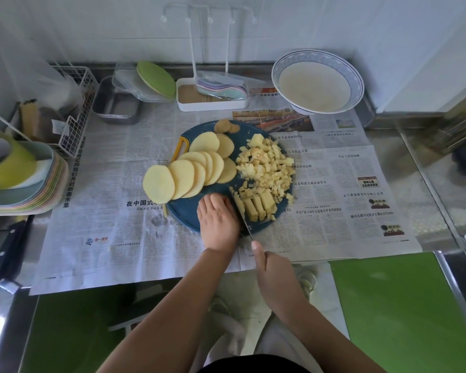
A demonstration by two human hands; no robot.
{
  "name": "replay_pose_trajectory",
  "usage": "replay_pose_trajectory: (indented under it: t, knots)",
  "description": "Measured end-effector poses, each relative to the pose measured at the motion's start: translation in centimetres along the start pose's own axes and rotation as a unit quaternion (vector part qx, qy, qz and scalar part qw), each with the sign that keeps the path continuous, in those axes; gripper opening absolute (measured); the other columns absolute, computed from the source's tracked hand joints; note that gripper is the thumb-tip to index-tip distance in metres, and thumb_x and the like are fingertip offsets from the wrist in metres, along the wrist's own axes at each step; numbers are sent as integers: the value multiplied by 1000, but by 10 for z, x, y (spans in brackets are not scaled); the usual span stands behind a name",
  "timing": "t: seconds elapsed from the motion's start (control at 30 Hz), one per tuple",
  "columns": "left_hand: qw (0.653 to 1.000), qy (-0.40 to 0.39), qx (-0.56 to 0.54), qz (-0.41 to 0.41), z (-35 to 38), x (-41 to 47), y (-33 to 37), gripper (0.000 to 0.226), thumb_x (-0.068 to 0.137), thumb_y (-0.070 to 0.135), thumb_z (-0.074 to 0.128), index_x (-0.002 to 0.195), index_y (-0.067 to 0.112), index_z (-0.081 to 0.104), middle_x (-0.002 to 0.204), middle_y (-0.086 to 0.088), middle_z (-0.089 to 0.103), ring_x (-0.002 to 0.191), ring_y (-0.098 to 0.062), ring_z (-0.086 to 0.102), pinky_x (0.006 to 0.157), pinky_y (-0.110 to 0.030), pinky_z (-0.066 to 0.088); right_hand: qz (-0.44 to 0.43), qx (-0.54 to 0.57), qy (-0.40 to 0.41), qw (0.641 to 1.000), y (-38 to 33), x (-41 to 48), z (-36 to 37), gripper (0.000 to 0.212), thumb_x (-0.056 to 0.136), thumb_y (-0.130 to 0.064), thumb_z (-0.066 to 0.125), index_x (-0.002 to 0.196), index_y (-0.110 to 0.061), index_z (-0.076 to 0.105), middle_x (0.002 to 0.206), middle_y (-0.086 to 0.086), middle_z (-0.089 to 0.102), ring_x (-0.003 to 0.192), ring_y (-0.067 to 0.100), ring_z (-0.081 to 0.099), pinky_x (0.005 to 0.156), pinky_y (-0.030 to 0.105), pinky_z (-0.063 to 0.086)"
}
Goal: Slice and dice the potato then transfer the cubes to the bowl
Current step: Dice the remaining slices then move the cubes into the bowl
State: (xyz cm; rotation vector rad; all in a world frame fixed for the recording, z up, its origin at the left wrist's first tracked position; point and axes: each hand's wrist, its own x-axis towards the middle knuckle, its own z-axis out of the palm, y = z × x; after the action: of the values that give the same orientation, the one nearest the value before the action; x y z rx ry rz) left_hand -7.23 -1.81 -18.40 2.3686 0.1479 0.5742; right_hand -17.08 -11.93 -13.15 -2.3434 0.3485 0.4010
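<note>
Starting at the left, a stack of plates [24, 195] sits at the edge of the surface [420, 168], with a wire rack [73, 109] behind it. Newspaper [113, 162] covers the middle of the surface. Its bold headline [143, 203] reads 在中国式 before the board [183, 215] cuts it off; the smaller print is too fine to read.

On the round blue board, slices [183, 173] fan across the left half, the leftmost overhanging the rim. The left hand [218, 224] rests on the board's near edge, fingers curled under, knuckles against the knife [244, 219]; whether anything lies beneath it cannot be told. The blade stands edge down just right of that hand, touching the sticks [257, 207] on its other side. Beyond the sticks, cubes [267, 168] are heaped on the board's right half.

The right hand [275, 281], off the board and nearer the person, grips the knife handle with one finger stretched along the spine. The bowl [358, 76] stands at the far right, well apart from both hands.
</note>
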Motion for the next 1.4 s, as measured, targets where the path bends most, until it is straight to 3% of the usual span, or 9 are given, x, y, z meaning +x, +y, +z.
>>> replay_pose_trajectory:
  t: [0.13,0.23,0.5,0.7,0.8,0.87,0.93,1.03,1.4]
  knots:
    - [1000,3,14,-7,3,1,-2,12,91,9,43,84,6,52,80,-11,54,77,-30,51,78,-30,33,3,58,-17,998,9,3,-17,63,97,-53,24,52,-11,35,47,-2,38,45,10,36,51,25,32]
    - [1000,-14,0,-18,2,1,-2,10,93,7,47,84,6,51,82,-10,53,78,-28,49,77,-29,32,-6,113,-49,992,13,5,-27,71,100,-51,26,60,4,49,45,3,36,37,11,34,46,26,35]
    - [987,-94,-122,-54,-16,9,-3,20,99,8,42,96,5,61,99,2,52,94,-13,43,88,-33,40,20,187,-74,979,8,1,-36,65,99,-56,26,61,-7,46,38,-3,36,32,14,37,38,23,34]
    - [982,-116,-147,-41,-39,11,-13,19,99,9,49,104,9,68,117,4,50,102,1,47,90,-3,34,0,191,-78,979,9,-6,-33,67,99,-54,27,62,-3,47,42,5,35,31,14,34,38,25,35]
    - [977,-124,-164,-48,-45,14,-15,15,94,9,57,104,14,67,107,7,59,94,6,54,86,-18,47,1,199,-76,977,9,-8,-32,65,100,-53,27,61,-5,45,43,7,34,31,16,32,39,28,33]
    - [969,-163,-178,-48,-49,17,-13,22,94,13,60,115,17,64,112,6,63,106,1,56,91,-22,48,-1,205,-76,976,9,-9,-32,63,100,-52,29,60,-6,44,44,9,33,31,16,31,40,29,32]
    - [963,-225,-151,14,-50,17,-16,42,88,28,67,128,16,57,129,2,55,128,-7,42,107,-28,37,-3,204,-73,976,8,-9,-32,63,100,-51,29,59,-6,44,44,10,33,31,17,32,41,30,32]
    - [948,-272,-75,144,-45,12,-30,77,71,55,69,136,18,49,140,-9,44,136,-26,31,111,-42,25,-9,194,-71,978,9,-9,-33,64,101,-51,28,58,-5,44,43,10,35,30,17,33,42,29,33]
    - [959,-241,-58,133,-44,2,-35,71,75,35,78,134,11,48,135,-5,44,127,-16,37,107,-27,32,-5,170,-56,984,4,-15,-28,67,100,-50,25,55,-4,44,39,3,37,30,11,36,41,25,37]
